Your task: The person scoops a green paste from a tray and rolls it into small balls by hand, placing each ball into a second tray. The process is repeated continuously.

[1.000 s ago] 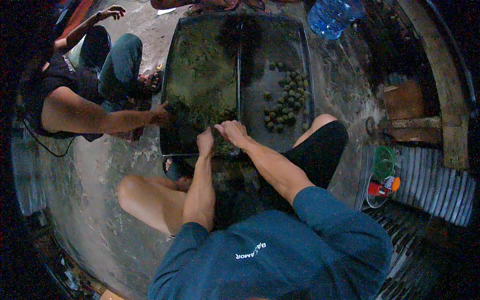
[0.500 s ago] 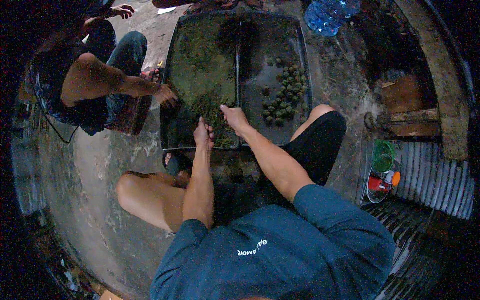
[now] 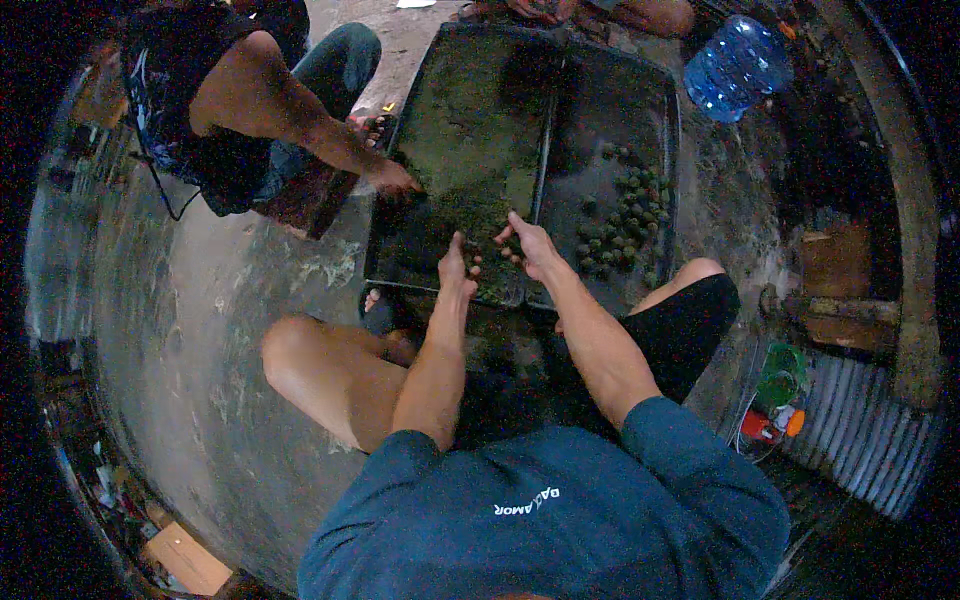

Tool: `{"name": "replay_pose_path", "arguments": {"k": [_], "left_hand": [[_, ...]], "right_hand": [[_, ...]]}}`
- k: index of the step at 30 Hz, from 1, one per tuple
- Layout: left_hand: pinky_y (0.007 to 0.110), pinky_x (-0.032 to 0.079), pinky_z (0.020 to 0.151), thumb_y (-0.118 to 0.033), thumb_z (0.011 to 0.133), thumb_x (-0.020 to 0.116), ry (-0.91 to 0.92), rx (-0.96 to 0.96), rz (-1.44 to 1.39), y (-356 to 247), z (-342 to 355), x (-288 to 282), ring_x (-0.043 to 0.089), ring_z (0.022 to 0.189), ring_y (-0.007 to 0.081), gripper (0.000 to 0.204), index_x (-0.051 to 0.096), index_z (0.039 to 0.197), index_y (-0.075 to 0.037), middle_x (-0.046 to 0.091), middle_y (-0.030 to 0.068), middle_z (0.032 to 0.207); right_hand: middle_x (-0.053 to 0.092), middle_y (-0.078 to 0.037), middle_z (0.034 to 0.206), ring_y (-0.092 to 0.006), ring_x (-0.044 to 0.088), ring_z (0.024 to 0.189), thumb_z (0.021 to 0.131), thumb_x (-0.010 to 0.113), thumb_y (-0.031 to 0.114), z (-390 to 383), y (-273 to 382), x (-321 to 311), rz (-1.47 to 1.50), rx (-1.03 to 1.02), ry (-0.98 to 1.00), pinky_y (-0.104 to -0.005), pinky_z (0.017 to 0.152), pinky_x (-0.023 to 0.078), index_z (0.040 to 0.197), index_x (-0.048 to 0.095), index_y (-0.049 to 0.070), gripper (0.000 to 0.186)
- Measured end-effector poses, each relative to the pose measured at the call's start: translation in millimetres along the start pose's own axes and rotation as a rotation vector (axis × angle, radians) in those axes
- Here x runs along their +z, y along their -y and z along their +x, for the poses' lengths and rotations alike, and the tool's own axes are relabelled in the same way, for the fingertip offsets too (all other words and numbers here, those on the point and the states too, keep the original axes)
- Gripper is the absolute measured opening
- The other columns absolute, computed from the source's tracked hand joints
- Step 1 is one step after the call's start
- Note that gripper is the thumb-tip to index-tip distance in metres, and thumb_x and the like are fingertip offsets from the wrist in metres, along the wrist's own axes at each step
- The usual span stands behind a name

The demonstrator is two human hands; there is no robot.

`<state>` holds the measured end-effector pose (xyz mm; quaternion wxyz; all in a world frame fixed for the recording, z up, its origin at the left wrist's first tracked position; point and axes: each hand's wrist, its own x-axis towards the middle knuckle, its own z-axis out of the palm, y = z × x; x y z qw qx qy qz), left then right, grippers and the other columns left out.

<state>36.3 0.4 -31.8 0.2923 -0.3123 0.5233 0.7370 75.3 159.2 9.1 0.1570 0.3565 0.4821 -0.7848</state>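
Over the near part of a dark tray's left section, my left hand (image 3: 458,268) and my right hand (image 3: 530,245) face each other a short gap apart. Both have raised thumbs and loosely bent fingers spread apart, with no object visible in either. Loose green crumbly material (image 3: 490,215) lies below and beyond them in the tray (image 3: 373,262). Right of the tray's divider (image 3: 546,165), several small round dark-green balls (image 3: 630,225) are grouped. A co-worker's hand (image 3: 395,178) reaches over the tray's left edge.
The co-worker (image 3: 240,90) sits at the left. Another person's hands (image 3: 540,10) show beyond the tray's far edge. A large clear blue water bottle (image 3: 738,68) lies at the far right. Corrugated metal (image 3: 850,425) and a green basket (image 3: 780,375) are at the right.
The whole view has shifted, so the tray and people appear farther right. My hands remain over the near green material; the fingers of my right hand look more spread now.
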Motion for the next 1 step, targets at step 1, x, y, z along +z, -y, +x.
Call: {"name": "replay_pose_path", "arguments": {"k": [1], "left_hand": [[0.026,0.034,0.037,-0.04,0.087,0.054,-0.006,0.005,-0.003,-4.8,1.0,-1.8,0.052,0.05,0.0159,0.034,0.056,0.09,-0.007,0.06,0.0077,0.072]], "right_hand": [[0.06,-0.002,0.086,-0.0152,0.054,0.063,0.085,0.054,0.047,8.0,-3.0,-1.0,-0.072,0.013,-0.046,-0.0314,0.052,0.045,0.09,0.057,0.009,0.039]]}}
